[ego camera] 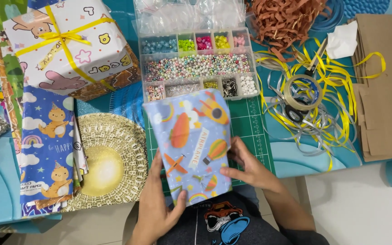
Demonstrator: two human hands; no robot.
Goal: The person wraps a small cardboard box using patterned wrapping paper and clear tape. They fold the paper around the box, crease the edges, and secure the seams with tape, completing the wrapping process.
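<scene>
Both hands hold a flat package wrapped in pale blue paper printed with aeroplanes, a rocket and balloons (193,147), which stands tilted over the near edge of the green gridded cutting mat (249,129), its top edge reaching up to the bead box. Left hand (156,205) cups the lower left corner from beneath, thumb pressed onto the printed face, so the package's weight seems to rest in that palm. Right hand (247,167) closes on the right edge, fingers curled behind and thumb in front, which steadies the package and keeps the face turned up toward the camera. Whether the back seam is taped I cannot tell, since it faces away. Just beyond lies a clear plastic compartment box of coloured beads (196,63), lid open. To the right a roll of tape (302,92) lies on a tangle of yellow and silver ribbon (332,81), within reach. At left a white gift box tied with yellow ribbon (66,45) sits on other wrapping sheets, well apart.
</scene>
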